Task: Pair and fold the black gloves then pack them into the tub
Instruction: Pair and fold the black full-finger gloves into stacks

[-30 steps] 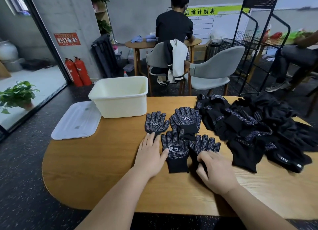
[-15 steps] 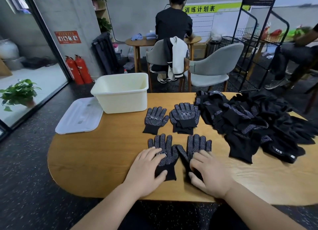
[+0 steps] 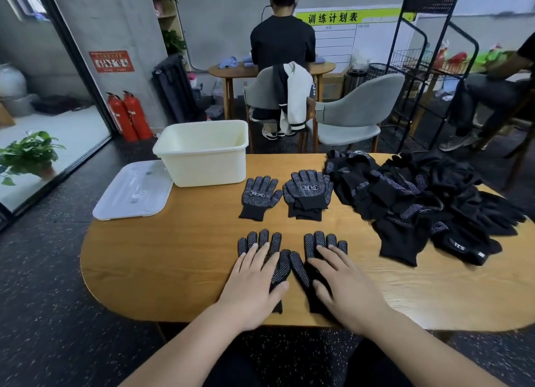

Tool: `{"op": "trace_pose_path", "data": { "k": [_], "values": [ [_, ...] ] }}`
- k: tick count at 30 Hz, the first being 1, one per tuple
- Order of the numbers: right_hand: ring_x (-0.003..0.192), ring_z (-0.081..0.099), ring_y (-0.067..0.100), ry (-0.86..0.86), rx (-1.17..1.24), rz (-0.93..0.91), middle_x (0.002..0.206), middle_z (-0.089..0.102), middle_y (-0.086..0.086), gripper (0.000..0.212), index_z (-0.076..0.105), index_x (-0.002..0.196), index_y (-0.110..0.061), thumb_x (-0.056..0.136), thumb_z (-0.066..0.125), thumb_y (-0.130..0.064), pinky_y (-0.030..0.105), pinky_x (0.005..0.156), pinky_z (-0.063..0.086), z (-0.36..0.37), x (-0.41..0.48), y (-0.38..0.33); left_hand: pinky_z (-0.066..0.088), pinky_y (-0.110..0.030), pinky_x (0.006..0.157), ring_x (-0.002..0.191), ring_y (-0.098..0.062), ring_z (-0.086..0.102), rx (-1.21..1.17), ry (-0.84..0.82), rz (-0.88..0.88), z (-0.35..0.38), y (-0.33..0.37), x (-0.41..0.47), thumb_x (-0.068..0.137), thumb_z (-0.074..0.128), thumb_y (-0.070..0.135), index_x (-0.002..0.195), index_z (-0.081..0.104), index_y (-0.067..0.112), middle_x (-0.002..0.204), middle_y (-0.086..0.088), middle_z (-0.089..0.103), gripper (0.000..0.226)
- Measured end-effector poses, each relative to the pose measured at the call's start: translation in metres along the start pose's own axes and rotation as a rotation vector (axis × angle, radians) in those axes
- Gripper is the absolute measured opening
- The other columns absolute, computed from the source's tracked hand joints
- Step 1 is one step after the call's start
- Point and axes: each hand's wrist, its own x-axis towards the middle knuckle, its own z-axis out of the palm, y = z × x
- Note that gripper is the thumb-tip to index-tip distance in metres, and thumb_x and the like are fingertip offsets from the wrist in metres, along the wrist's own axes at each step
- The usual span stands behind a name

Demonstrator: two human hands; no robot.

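Two black dotted gloves lie side by side, palms up, near the table's front edge. My left hand (image 3: 254, 282) presses flat on the left glove (image 3: 279, 263). My right hand (image 3: 344, 288) presses flat on the right glove (image 3: 314, 239). Behind them lie a single glove (image 3: 259, 194) and a folded pair (image 3: 308, 194). A heap of black gloves (image 3: 419, 201) covers the table's right side. The cream tub (image 3: 202, 155) stands open at the back left, and nothing shows inside it.
The tub's clear lid (image 3: 134, 189) lies at the table's left end, overhanging the edge. The wooden table (image 3: 162, 256) has rounded ends. Grey chairs (image 3: 356, 114) stand behind it. A person sits at a far table with their back turned, beside a black wire rack (image 3: 417, 77).
Both hands have drawn the two front gloves toward the table's front edge and spread them apart. Each hand now lies flat on its glove.
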Motion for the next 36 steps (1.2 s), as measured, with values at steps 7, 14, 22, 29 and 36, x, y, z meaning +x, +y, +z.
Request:
{"op": "trace_pose_path", "data": {
  "k": [7, 14, 22, 29, 36],
  "values": [
    [0.161, -0.018, 0.024, -0.018, -0.078, 0.169, 0.175, -0.015, -0.001, 0.078, -0.005, 0.168, -0.032, 0.100, -0.003, -0.071, 0.046, 0.131, -0.003, 0.017, 0.047, -0.024, -0.006, -0.046, 0.132, 0.161, -0.020, -0.020, 0.019, 0.105, -0.131, 0.007, 0.005, 0.029, 0.109, 0.011, 0.063, 0.170, -0.006, 0.023, 0.176, 0.002, -0.017, 0.074],
    [0.160, -0.021, 0.025, -0.017, -0.077, 0.211, 0.174, -0.019, 0.000, 0.078, -0.010, 0.167, -0.033, 0.100, 0.001, -0.073, 0.048, 0.131, -0.004, 0.022, 0.055, -0.023, -0.006, -0.049, 0.132, 0.160, -0.023, -0.024, 0.052, 0.094, -0.160, 0.010, -0.004, 0.033, 0.105, 0.003, 0.070, 0.168, -0.011, 0.021, 0.175, -0.001, -0.023, 0.082],
    [0.154, 0.029, 0.010, 0.369, 0.392, -0.005, 0.160, 0.043, -0.014, 0.051, 0.059, 0.146, -0.031, 0.109, 0.033, -0.056, 0.040, 0.126, 0.029, 0.010, 0.016, -0.015, 0.032, -0.039, 0.123, 0.150, -0.011, 0.031, -0.294, 0.570, -0.079, 0.006, -0.004, 0.000, 0.109, 0.041, 0.042, 0.150, 0.053, 0.027, 0.156, 0.013, 0.044, 0.045],
    [0.108, 0.053, 0.011, 0.375, 0.097, -0.127, 0.116, 0.057, -0.019, 0.035, 0.072, 0.110, -0.033, 0.106, 0.044, -0.053, 0.035, 0.086, 0.049, 0.024, -0.014, 0.003, 0.044, -0.033, 0.097, 0.113, -0.003, 0.045, -0.201, 0.429, 0.089, 0.016, -0.029, -0.034, 0.102, 0.048, 0.047, 0.115, 0.067, 0.035, 0.112, 0.023, 0.047, 0.026],
    [0.131, 0.050, 0.014, 0.333, 0.026, -0.157, 0.134, 0.058, -0.017, 0.038, 0.067, 0.130, -0.034, 0.106, 0.044, -0.052, 0.037, 0.104, 0.047, 0.026, -0.014, 0.000, 0.041, -0.031, 0.094, 0.107, -0.007, 0.043, -0.164, 0.453, 0.024, 0.014, -0.031, -0.034, 0.097, 0.066, 0.050, 0.115, 0.073, 0.035, 0.105, 0.021, 0.045, 0.024]
  ]
}}
